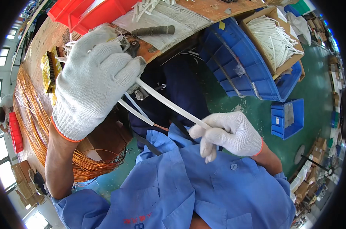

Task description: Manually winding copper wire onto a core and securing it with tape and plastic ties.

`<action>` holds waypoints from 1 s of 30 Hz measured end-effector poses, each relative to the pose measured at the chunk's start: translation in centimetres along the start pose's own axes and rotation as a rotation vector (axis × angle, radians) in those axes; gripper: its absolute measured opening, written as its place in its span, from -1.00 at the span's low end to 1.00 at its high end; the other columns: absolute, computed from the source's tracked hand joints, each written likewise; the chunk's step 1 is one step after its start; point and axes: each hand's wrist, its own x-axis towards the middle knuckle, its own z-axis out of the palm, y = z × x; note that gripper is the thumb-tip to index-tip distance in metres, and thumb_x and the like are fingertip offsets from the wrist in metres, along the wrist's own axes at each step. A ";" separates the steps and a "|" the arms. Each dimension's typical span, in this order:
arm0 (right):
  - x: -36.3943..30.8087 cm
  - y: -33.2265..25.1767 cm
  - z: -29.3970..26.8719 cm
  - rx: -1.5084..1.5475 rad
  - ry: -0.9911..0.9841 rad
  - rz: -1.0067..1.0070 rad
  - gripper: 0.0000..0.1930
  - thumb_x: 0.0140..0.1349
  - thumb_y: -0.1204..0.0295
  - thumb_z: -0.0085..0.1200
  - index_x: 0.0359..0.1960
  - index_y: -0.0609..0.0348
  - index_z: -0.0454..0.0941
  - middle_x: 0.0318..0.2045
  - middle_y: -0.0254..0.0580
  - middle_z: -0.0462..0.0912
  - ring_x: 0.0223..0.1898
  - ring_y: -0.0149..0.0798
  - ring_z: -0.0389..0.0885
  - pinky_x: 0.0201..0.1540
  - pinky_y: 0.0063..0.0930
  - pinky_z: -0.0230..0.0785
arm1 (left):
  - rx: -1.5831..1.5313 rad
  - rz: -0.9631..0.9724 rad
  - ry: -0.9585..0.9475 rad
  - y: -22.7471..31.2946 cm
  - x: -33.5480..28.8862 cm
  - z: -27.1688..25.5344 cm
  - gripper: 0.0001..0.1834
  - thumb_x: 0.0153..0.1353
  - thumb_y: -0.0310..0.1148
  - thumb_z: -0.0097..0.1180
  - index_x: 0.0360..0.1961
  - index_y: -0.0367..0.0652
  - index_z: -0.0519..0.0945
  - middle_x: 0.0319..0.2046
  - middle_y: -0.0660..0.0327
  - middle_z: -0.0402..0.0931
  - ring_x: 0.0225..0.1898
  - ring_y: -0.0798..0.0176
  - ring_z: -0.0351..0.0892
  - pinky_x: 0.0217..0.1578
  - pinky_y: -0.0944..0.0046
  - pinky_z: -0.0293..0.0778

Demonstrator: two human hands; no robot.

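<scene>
My right hand (231, 133), in a white knitted glove, pinches the end of a white sleeve tube (172, 104) between thumb and forefinger. The tube runs up and left to my left hand (94, 78), also gloved, whose fingers curl down at the bench edge. What lies under those fingers is mostly hidden; part of a dark metal fixture (134, 45) shows beside them. Below the left hand hangs a second white tube (136, 113) with bare copper-coloured wire (161, 127) at its end. A dark wrapped rod (154, 30) lies on the bench just beyond the left hand.
A large bundle of copper wire (87, 164) curves along the left. Yellow-and-black coil parts (49, 72) and a red bin (89, 17) sit on the bench. At right, a blue crate (230, 57) carries a cardboard box (295, 57) of white tubes; a smaller blue bin (287, 118) stands on the floor.
</scene>
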 end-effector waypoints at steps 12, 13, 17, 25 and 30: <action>-3.6 0.2 -0.3 -0.236 0.101 -0.040 -0.79 0.53 0.47 0.13 -0.10 0.29 0.81 -0.48 -0.21 0.81 -0.50 -0.50 0.72 -0.37 -0.56 0.58 | 0.011 -0.056 -0.010 0.6 -0.2 0.0 -0.53 -0.03 -0.43 0.35 0.00 -0.06 0.79 -0.08 0.21 0.70 0.14 -0.03 0.68 0.29 -0.10 0.56; -3.4 0.2 -0.2 -0.266 0.097 -0.102 -0.79 0.51 0.47 0.13 -0.17 0.29 0.82 -0.54 -0.24 0.77 -0.53 -0.52 0.70 -0.40 -0.56 0.54 | 0.013 -0.080 -0.018 0.6 -0.2 -0.4 -0.50 -0.05 -0.47 0.34 0.02 -0.07 0.79 -0.05 0.18 0.70 0.14 -0.10 0.67 0.28 -0.13 0.56; -3.5 0.8 0.8 -0.172 0.178 -0.077 -0.79 0.47 0.49 0.14 -0.25 0.31 0.81 -0.63 -0.31 0.67 -0.59 -0.54 0.61 -0.47 -0.55 0.45 | -0.121 -0.433 -0.050 4.6 -1.7 -3.3 -0.56 0.07 -0.37 0.54 0.03 -0.10 0.81 -0.12 0.14 0.73 -0.11 -0.03 0.69 -0.13 0.02 0.57; -3.4 3.0 3.7 0.094 0.113 0.006 -0.77 0.45 0.58 0.08 -0.25 0.48 0.79 -0.65 -0.23 0.62 -0.65 -0.50 0.51 -0.55 -0.55 0.34 | -2.166 -1.214 -0.127 11.2 -2.0 -0.9 -0.47 0.74 -0.08 0.03 0.32 -0.41 0.55 0.00 -0.01 0.80 -0.36 0.41 0.70 -0.43 0.41 0.55; -3.7 4.2 4.7 0.191 0.131 -0.098 -0.77 0.44 0.61 0.07 -0.24 0.52 0.77 -0.67 -0.26 0.60 -0.68 -0.52 0.46 -0.59 -0.55 0.27 | -2.194 -1.306 0.285 11.3 -1.1 0.2 -0.61 0.75 -0.17 0.01 0.17 -0.34 0.59 -0.16 0.04 0.77 -0.45 0.42 0.62 -0.47 0.39 0.49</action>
